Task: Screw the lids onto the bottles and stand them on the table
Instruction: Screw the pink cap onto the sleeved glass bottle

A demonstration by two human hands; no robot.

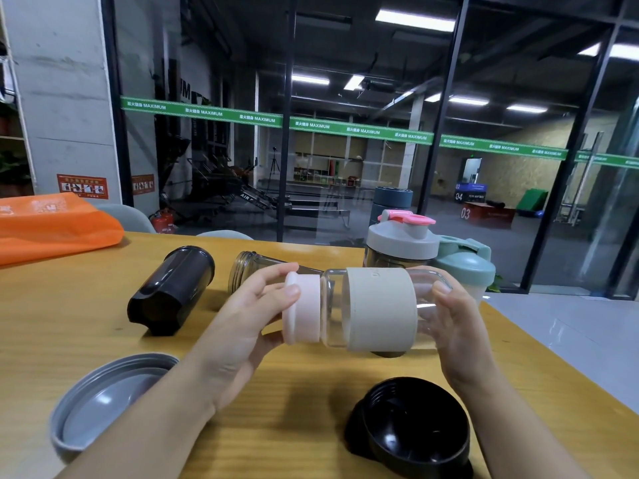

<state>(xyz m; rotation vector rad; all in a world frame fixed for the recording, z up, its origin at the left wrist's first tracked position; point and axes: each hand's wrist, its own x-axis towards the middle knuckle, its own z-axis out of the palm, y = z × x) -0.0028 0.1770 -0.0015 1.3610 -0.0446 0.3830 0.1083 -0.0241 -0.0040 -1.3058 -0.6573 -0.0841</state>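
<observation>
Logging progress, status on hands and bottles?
Left hand grips pink lid; right hand holds clear bottle, sideways, above table. Two bottles lie uncapped, two stand capped. Nothing in the way.

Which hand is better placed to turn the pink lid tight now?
Probably the left hand: its fingers already curl round the pink lid, while the right hand holds the bottle by its base.
</observation>
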